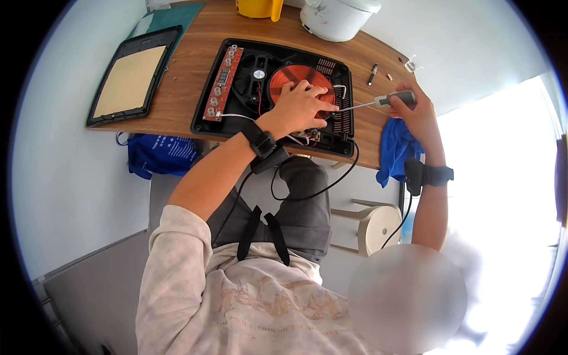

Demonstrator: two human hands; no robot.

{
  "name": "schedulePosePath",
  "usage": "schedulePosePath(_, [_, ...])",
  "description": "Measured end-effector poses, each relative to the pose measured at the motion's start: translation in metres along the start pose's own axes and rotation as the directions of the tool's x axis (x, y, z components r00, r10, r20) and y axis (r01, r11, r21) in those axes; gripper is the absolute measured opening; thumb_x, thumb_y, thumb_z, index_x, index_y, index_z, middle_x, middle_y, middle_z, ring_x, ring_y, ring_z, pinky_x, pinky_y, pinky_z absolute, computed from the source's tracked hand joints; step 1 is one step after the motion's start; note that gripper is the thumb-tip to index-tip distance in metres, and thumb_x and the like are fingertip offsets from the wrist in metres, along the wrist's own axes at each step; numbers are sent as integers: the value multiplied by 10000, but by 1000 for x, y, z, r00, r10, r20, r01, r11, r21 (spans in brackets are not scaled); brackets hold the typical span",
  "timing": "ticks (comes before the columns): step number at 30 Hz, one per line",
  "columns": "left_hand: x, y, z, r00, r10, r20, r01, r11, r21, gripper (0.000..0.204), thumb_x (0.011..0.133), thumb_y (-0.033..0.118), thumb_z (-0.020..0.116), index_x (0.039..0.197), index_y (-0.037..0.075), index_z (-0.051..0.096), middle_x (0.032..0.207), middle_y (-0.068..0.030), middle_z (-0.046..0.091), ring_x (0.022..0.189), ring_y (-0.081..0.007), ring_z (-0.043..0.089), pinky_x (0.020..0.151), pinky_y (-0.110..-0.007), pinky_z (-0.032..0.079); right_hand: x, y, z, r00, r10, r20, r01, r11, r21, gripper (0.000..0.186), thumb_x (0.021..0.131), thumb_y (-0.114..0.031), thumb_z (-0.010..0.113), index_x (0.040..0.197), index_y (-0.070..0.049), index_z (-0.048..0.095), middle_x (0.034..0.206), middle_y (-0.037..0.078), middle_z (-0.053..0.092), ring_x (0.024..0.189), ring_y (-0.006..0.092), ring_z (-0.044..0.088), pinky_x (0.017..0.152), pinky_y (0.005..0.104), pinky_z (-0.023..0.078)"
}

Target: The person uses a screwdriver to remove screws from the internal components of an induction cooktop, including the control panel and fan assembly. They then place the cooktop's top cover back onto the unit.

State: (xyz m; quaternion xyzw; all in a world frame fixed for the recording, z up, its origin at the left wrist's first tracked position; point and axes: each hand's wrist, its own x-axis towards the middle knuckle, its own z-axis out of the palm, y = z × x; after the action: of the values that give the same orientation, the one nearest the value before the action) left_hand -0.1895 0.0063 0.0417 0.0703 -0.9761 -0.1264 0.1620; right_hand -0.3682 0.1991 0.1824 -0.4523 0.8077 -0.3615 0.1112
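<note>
An open black appliance housing (201, 118) holds a red circuit board (214, 94), a black fan (248, 77) and a copper-red coil (287, 77). My left hand (299, 106) rests over the coil, fingers spread, some touching it. My right hand (419, 115) grips a grey-handled screwdriver (395, 99), its shaft reaching leftward to the coil's lower right edge beside my left fingertips. I cannot make out what the tip touches. Wires run across the housing's lower part, partly hidden by my left hand.
The wooden table (177, 83) also bears a black-framed panel (127, 77), green mat (174, 18), yellow container (257, 7), white pot (334, 21) and small pen-like item (373, 74). A blue cloth (393, 151) hangs at right. Below are a blue bag (160, 154), stool (376, 231) and hanging cables.
</note>
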Motion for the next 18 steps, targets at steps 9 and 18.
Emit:
schedulePosePath(9, [-1, 1, -2, 1000, -11, 4, 11, 1000, -3, 462, 845, 436, 728, 1298, 388, 651, 1454, -56, 501, 1305, -290, 432, 1060, -558, 291, -2, 42, 4, 997, 71, 12, -71, 933, 354, 225, 970, -121, 636, 1152, -25, 544, 996, 123, 685, 908, 191, 707, 821, 287, 592])
schedulePosePath(18, [-1, 0, -1, 1000, -3, 7, 3, 1000, -4, 450, 850, 432, 724, 1292, 387, 656, 1462, -58, 499, 1313, -286, 430, 1072, -548, 286, -3, 51, 4, 998, 58, 32, -66, 918, 392, 265, 976, -150, 645, 1175, -22, 525, 1017, 133, 685, 931, 201, 708, 834, 292, 593])
